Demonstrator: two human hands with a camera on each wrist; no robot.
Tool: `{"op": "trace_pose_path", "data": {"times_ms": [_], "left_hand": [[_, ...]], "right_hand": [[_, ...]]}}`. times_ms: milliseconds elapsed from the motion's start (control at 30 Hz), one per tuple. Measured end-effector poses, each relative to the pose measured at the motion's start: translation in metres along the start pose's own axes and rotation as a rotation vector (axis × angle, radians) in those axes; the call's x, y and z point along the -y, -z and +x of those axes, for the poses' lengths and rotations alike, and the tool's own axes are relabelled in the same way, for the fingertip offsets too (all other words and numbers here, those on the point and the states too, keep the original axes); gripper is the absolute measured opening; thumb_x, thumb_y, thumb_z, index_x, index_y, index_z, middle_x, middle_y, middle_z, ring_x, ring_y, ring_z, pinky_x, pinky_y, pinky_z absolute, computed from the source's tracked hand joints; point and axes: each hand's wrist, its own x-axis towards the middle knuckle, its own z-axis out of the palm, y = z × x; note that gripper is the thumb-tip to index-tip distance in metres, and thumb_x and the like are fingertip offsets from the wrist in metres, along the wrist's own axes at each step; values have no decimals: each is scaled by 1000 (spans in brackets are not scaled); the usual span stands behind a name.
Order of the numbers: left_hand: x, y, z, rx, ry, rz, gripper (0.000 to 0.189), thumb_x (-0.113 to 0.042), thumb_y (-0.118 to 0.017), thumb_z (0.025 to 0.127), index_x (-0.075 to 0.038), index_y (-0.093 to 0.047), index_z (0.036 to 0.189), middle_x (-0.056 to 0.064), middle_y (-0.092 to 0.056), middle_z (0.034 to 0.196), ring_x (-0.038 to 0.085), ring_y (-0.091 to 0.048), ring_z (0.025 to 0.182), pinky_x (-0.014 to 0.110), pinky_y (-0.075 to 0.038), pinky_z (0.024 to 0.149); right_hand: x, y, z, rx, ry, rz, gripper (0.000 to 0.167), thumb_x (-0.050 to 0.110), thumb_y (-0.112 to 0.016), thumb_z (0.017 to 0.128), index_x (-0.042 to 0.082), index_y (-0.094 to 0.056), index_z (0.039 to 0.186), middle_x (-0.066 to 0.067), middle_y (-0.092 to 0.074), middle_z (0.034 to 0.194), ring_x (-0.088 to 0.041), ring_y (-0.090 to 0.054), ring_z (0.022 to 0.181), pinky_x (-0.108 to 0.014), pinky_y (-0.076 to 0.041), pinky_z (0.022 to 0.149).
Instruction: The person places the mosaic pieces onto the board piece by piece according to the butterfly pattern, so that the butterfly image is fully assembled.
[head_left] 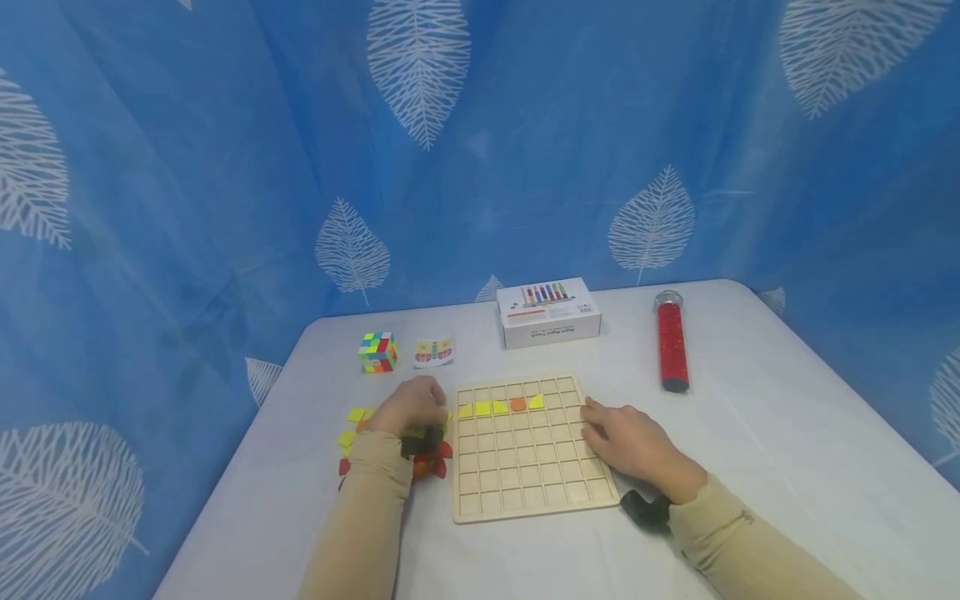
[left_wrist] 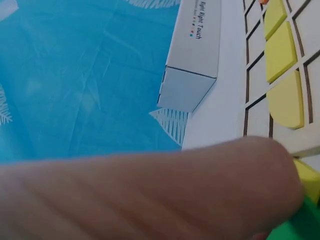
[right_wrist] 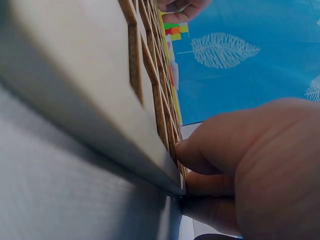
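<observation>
A wooden grid board (head_left: 517,503) lies flat before me. Along one of its upper rows sit several yellow pieces (head_left: 482,408) and an orange round piece (head_left: 518,404). My left hand (head_left: 408,408) is over the loose pieces beside the board's left edge, fingers bent downward. Close by its finger in the left wrist view are a green piece (left_wrist: 299,224) and a yellow one; I cannot tell if it pinches any. My right hand (head_left: 630,437) grips the board's right edge, the thumb (right_wrist: 192,152) on the grid side and other fingers lower at the edge.
Loose yellow pieces (head_left: 347,437) and red pieces (head_left: 446,450) lie left of the board. Behind stand a puzzle cube (head_left: 378,353), a small printed card (head_left: 433,352) and a white box (head_left: 551,337). A red glittery tube (head_left: 672,350) lies at the right. Blue leaf-patterned cloth surrounds the table.
</observation>
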Motion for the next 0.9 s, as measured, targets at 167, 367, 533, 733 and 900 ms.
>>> {"op": "trace_pose_path", "data": {"times_ms": [167, 367, 533, 733, 900], "left_hand": [[1, 1, -1, 12, -16, 34, 37, -16, -80, 74, -13, -64, 107, 6, -65, 100, 29, -58, 97, 43, -53, 80], [0, 1, -1, -28, -13, 98, 38, -15, -81, 75, -13, -67, 110, 6, -66, 104, 28, -58, 97, 45, -53, 81], [-1, 0, 0, -143, -22, 192, 40, -19, -82, 77, -11, -67, 113, 7, -68, 104, 27, -58, 92, 44, -51, 81], [-1, 2, 0, -123, 14, 129, 30, -17, -81, 80, -10, -67, 105, 6, -67, 96, 26, -59, 89, 40, -51, 76], [0, 1, 6, -125, -29, 127, 32, -14, -82, 81, -10, -68, 110, 6, -69, 104, 26, -59, 91, 41, -52, 82]], "right_hand": [[0, 0, 0, 5, -5, -4, 39, 20, -63, 98, 4, -67, 133, -20, -62, 142, -46, -66, 117, -58, -53, 94], [0, -1, 0, 18, -17, -3, 40, 21, -62, 99, 4, -66, 135, -20, -60, 144, -46, -65, 120, -59, -52, 96], [1, -1, 0, 17, -21, -5, 41, 22, -62, 98, 4, -66, 135, -20, -60, 144, -46, -65, 120, -59, -52, 97], [2, 0, 0, 17, -21, -2, 42, 22, -61, 98, 3, -65, 136, -20, -60, 144, -46, -64, 121, -59, -52, 97], [1, 0, -1, 16, -21, 0, 43, 22, -62, 98, 2, -65, 136, -20, -60, 144, -46, -64, 122, -59, -51, 98]]}}
